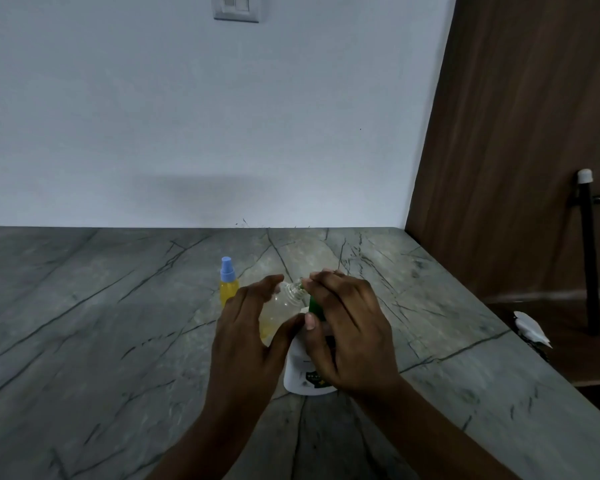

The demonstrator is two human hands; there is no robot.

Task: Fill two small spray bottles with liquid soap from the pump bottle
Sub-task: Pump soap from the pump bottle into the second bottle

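The left hand (246,327) is closed around an uncapped clear spray bottle (280,306), which it holds tilted, with the threaded neck pointing toward the green pump head (315,306) of the white pump bottle (303,372). The right hand (347,327) lies over this pump head with the fingers curled on top of it. The pump bottle stands on the grey stone counter (118,323), between the two hands. Some pale yellow liquid already shows in the lower part of the clear bottle.

A second spray bottle (228,285), full of yellow liquid and closed with a blue cap, stands upright just behind the left hand.

The small bottle is probably thin plastic, light and easy to squeeze, so I think it is best held around the body with mild pressure, keeping the neck free. Spilled soap would make it slippery. The pump bottle looks heavier and more stable; pressing straight down on the head should keep it from tipping.
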